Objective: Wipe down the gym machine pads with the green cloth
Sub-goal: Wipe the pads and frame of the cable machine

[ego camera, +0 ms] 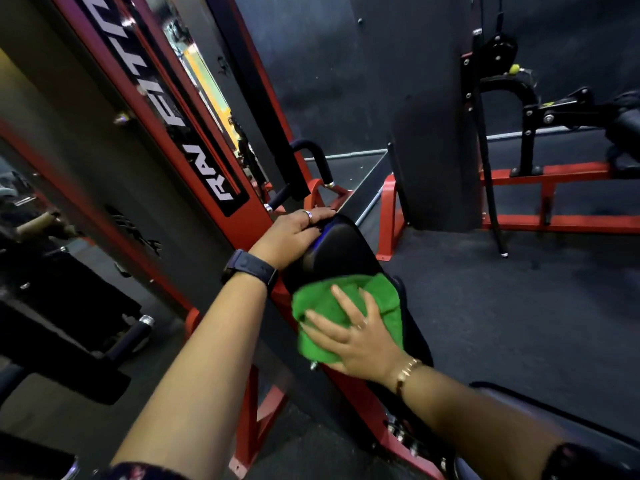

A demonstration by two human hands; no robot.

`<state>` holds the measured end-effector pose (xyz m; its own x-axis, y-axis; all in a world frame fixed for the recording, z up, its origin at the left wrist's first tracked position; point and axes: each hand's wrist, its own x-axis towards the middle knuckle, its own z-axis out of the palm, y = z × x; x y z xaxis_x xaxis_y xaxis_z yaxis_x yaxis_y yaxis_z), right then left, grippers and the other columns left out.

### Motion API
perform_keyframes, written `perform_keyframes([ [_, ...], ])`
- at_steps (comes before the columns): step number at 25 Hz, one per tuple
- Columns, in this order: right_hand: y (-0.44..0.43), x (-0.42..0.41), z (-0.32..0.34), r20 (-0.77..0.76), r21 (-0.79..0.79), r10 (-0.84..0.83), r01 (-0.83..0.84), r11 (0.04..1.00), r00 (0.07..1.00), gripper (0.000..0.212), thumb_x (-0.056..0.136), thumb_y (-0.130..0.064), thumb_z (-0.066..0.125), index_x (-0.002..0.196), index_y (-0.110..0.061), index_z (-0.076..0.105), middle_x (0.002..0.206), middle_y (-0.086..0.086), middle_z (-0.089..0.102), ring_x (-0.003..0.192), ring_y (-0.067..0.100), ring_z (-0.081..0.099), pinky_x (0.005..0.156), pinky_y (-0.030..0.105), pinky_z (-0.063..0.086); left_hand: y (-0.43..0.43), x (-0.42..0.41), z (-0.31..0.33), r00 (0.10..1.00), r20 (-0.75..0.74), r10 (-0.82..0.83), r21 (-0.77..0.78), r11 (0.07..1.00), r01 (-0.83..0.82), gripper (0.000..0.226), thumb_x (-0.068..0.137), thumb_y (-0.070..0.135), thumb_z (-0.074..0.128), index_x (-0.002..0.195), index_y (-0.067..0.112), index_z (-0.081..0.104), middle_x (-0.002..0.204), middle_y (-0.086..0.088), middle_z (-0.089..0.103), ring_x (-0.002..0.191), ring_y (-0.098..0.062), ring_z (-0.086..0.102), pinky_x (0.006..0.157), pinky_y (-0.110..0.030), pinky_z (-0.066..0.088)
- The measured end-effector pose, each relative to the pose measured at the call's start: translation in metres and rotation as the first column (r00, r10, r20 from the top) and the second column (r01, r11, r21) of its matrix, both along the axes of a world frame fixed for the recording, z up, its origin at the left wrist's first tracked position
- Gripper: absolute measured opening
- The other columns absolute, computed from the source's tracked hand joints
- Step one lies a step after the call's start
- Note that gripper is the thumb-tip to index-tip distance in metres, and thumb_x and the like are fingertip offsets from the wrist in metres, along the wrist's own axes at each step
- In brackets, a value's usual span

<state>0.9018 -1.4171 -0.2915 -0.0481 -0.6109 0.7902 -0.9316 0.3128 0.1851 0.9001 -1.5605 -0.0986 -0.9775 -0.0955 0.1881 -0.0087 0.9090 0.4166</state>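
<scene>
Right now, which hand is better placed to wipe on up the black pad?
Right. The right hand presses the green cloth flat on the black pad, with bare pad just ahead. The left hand rests on the pad's top end, holding no cloth.

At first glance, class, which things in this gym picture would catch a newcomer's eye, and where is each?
The bright green fluffy cloth at centre stands out most, pressed flat against the black padded machine cushion by the right hand with spread fingers. Just above, the left hand rests on the cushion's top end. Behind them, on the left, rises a red steel upright with white lettering.
</scene>
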Motion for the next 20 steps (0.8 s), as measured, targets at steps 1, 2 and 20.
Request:
perform_keyframes([
  [1, 0.010, -0.004, -0.021, -0.049, 0.053, 0.022, -0.019, 0.998, 0.999, 0.066, 0.075, -0.059, 0.057, 0.134, -0.032, 0.046, 0.146, -0.010, 0.030, 0.140, 0.043, 0.015, 0.087, 0.065, 0.040, 0.004, 0.003, -0.004, 1.000, -0.026, 0.011, -0.006, 1.000, -0.011, 0.045, 0.087, -0.007, 0.047, 0.128, 0.010, 0.054, 0.135, -0.006, 0.052, 0.125, -0.006, 0.039, 0.101, 0.001, 0.018],
  [2, 0.017, -0.008, -0.031, -0.066, 0.076, 0.033, -0.028, 0.997, 0.997, 0.067, 0.075, -0.061, 0.056, 0.134, -0.033, 0.046, 0.145, -0.011, 0.031, 0.141, 0.042, 0.015, 0.085, 0.065, 0.042, 0.008, 0.005, -0.007, 0.998, -0.060, 0.021, 0.000, 1.000, -0.022, 0.045, 0.087, -0.008, 0.046, 0.128, 0.010, 0.054, 0.135, -0.006, 0.051, 0.125, -0.005, 0.037, 0.100, 0.003, 0.016],
  [20, 0.065, -0.060, -0.132, -0.296, 0.315, 0.214, -0.116, 0.942, 0.931, 0.089, 0.064, -0.055, 0.064, 0.144, -0.040, 0.028, 0.150, -0.006, 0.018, 0.140, 0.042, 0.014, 0.077, 0.057, 0.052, 0.027, 0.014, -0.012, 0.975, -0.177, 0.138, 0.023, 0.990, -0.136, 0.044, 0.089, -0.005, 0.043, 0.127, 0.013, 0.056, 0.135, -0.004, 0.053, 0.128, -0.006, 0.038, 0.110, -0.017, 0.023],
])
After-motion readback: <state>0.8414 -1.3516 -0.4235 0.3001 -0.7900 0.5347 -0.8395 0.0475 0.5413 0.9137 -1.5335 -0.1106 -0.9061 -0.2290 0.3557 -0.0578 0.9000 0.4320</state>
